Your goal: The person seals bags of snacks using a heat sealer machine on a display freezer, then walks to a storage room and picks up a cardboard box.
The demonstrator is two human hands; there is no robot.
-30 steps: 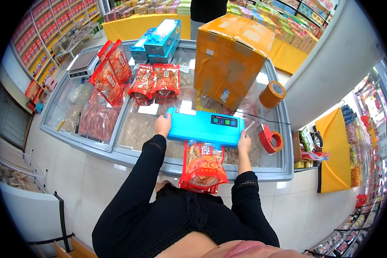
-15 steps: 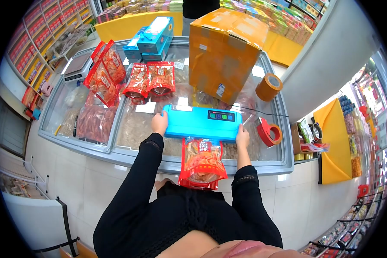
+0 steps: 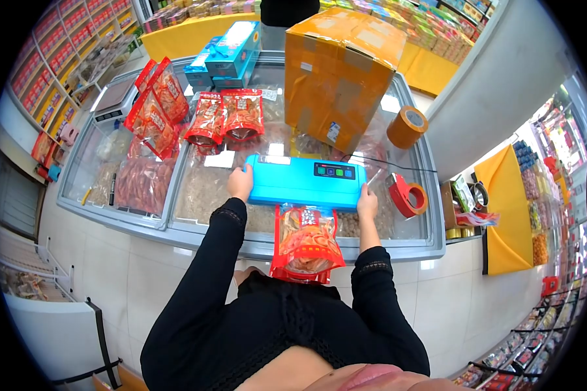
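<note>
A long blue machine with a small button panel (image 3: 305,184) lies across the glass top of a freezer (image 3: 202,242). My left hand (image 3: 240,183) grips its left end, fingers on the upper corner. At the right end, my right hand (image 3: 367,202) is closed round the edge. A red bag of snacks (image 3: 306,242) has its top edge under the machine's front, and its full lower part hangs past the freezer's front rim, near my lap. Beyond the machine, two similar red bags (image 3: 242,115) stand upright side by side.
Behind the machine stands a tall taped carton (image 3: 336,81), with a roll of brown tape (image 3: 407,128) and a red tape dispenser (image 3: 407,195) to its right. Blue boxes (image 3: 231,52), a scale (image 3: 115,99) and more red bags (image 3: 155,122) are at the left. A cable (image 3: 394,163) runs rightward.
The whole view has shifted slightly, so the freezer's things appear a little higher and further left. Both hands keep their places on the machine, and the bag stays under its front edge.
</note>
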